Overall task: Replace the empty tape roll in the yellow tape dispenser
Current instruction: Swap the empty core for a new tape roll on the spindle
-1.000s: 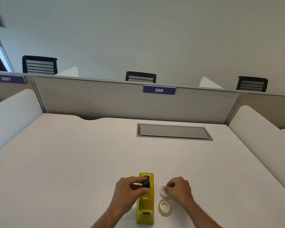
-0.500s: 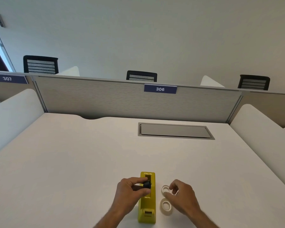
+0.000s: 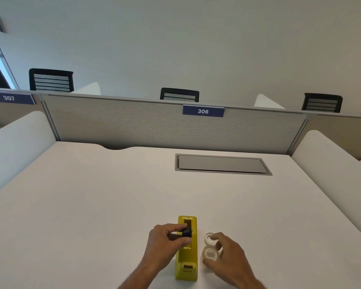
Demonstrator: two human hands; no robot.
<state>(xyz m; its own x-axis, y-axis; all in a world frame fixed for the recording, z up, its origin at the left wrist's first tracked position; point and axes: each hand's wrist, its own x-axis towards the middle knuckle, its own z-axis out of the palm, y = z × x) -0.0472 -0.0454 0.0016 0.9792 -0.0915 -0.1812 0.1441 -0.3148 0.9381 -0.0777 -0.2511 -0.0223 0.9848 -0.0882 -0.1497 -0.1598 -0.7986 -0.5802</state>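
So far my left hand (image 3: 167, 240) pinches the black spindle (image 3: 187, 232) above the yellow tape dispenser (image 3: 187, 255), while at three o'clock my open right hand (image 3: 227, 255) reaches for two rolls (image 3: 209, 246), seemingly unloaded.

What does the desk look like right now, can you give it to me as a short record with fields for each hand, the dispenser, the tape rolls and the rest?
left hand: pinches a black spindle over the dispenser
right hand: open, fingers curled around the two rolls, neither lifted
yellow tape dispenser: upright on the white desk, roll slot empty
tape rolls: far roll and near roll lie flat just right of the dispenser
rest: grey cable hatch, closed; divider sign 306
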